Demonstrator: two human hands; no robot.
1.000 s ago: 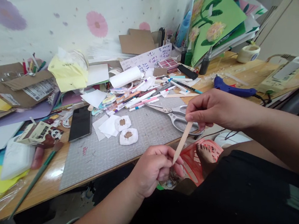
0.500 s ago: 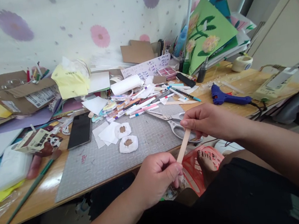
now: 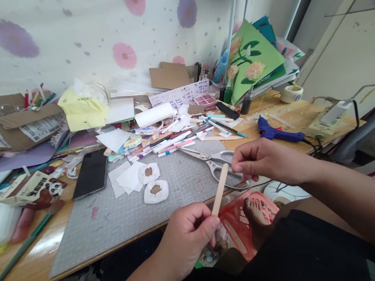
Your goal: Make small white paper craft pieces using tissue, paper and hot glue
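Note:
My left hand grips the lower end of a flat wooden craft stick, which stands tilted up and to the right in front of the desk edge. My right hand hovers just right of the stick's top end with its fingertips pinched together, and a small gap shows between them and the stick. Silver scissors lie on the grey cutting mat right behind the stick. Two round white pads with brown centres rest on the mat to the left.
Several markers, a black phone, a blue glue gun and a panda-print box crowd the wooden desk. A green flower card leans at the back right. Below the desk edge a bare foot rests in a red basket.
My right hand has let go of the stick's top end and drawn slightly right. My left hand has taken a firmer hold on the lower end, and the stick stands steeper. The view tilted upward.

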